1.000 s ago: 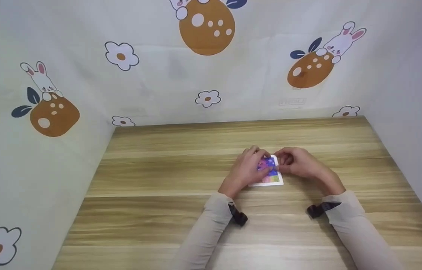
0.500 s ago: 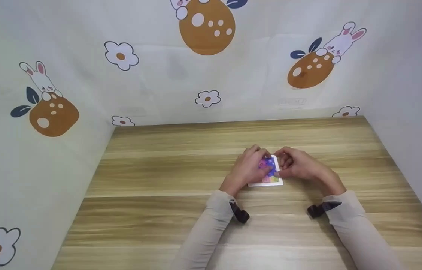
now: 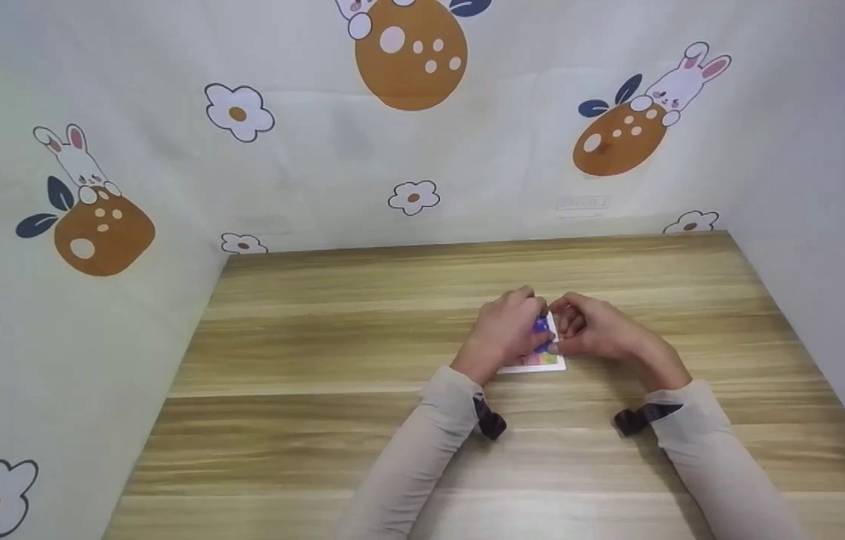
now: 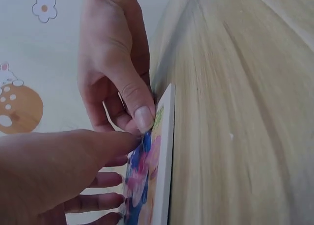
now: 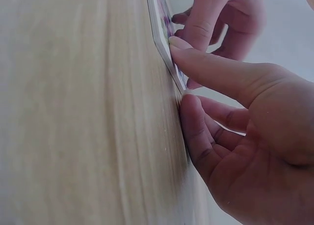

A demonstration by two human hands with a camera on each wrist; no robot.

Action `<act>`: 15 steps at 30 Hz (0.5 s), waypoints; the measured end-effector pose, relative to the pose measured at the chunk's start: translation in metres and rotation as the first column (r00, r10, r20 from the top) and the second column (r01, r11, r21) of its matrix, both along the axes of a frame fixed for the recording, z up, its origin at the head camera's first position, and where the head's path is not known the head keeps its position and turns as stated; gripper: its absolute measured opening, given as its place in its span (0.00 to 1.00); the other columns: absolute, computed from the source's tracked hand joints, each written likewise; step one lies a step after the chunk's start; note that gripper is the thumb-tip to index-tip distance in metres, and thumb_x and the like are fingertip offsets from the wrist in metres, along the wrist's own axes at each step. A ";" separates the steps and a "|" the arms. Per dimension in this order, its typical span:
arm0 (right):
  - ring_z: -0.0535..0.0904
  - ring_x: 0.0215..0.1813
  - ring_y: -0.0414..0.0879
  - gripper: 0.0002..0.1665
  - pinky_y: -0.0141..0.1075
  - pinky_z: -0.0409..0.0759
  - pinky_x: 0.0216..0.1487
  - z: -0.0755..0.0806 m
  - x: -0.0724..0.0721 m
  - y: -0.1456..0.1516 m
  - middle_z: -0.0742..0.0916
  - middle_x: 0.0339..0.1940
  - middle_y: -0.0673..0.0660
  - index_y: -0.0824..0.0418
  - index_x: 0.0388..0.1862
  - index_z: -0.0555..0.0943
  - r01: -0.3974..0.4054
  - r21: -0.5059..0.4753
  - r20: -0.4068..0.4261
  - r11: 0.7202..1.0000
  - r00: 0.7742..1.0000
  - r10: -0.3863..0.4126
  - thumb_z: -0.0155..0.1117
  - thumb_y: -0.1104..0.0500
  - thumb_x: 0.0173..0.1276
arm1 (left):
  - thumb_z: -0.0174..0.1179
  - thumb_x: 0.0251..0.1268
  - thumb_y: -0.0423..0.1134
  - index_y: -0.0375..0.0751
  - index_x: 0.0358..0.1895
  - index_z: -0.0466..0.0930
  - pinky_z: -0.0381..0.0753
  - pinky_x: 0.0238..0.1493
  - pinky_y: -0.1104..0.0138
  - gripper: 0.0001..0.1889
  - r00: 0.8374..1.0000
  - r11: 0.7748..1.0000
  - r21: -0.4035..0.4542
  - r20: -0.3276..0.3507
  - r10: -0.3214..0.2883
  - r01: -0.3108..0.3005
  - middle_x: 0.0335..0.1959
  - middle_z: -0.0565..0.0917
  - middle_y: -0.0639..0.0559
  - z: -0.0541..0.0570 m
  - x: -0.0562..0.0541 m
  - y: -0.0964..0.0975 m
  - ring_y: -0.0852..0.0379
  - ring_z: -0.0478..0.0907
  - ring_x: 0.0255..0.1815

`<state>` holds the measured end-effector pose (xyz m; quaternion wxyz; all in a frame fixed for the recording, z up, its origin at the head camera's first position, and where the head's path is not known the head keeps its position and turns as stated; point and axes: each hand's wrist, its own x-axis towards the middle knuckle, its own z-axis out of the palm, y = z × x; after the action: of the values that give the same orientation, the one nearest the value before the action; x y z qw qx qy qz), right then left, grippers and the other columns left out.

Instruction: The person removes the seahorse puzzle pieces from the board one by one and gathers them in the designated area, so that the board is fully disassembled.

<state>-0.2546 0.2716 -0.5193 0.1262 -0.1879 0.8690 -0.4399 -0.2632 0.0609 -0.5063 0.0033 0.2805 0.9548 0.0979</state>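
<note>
A small flat board (image 3: 546, 360) with a white border and a colourful blue, pink and green picture lies on the wooden table. My left hand (image 3: 506, 328) covers its left part; in the left wrist view that hand's fingertips and thumb touch the picture face (image 4: 140, 176), fingers fairly straight. At the board's right edge my right hand (image 3: 596, 327) holds on, thumb over the picture and index finger against the rim. The right wrist view shows this thumb (image 5: 216, 70) on the board's corner (image 5: 169, 58). Much of the picture is hidden under the left hand.
The wood-grain table (image 3: 302, 435) stretches to both sides and in front. Pale cloth walls (image 3: 317, 165) printed with rabbits, oranges and flowers close off the back and sides. A black wrist camera (image 3: 491, 421) sits at the left cuff, another camera (image 3: 633, 421) at the right.
My left hand has shifted to the right across the board and now hides more of the picture. My right thumb slid slightly down the right edge, then stayed there; the board lies nearly where it was.
</note>
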 end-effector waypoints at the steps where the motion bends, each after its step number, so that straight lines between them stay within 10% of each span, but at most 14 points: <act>1: 0.83 0.41 0.46 0.39 0.27 0.83 0.45 0.000 0.000 0.000 0.87 0.42 0.65 0.73 0.66 0.77 0.002 0.002 -0.002 1.000 1.000 -0.002 0.85 0.66 0.59 | 0.70 0.72 0.61 0.53 0.55 0.88 0.91 0.48 0.56 0.20 1.000 1.000 -0.019 -0.012 0.009 -0.009 0.52 0.84 0.56 0.001 0.001 0.002 0.56 0.86 0.51; 15: 0.83 0.43 0.47 0.39 0.27 0.83 0.45 0.000 0.002 0.001 0.87 0.43 0.65 0.72 0.67 0.77 0.003 -0.006 -0.005 1.000 1.000 -0.003 0.85 0.64 0.60 | 0.71 0.72 0.60 0.49 0.52 0.88 0.92 0.46 0.56 0.20 0.999 0.996 -0.079 0.022 0.040 -0.038 0.48 0.86 0.54 0.007 0.001 0.009 0.56 0.86 0.48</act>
<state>-0.2526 0.2722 -0.5198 0.1226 -0.1881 0.8682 -0.4424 -0.2625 0.0699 -0.4992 0.0238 0.2603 0.9631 0.0639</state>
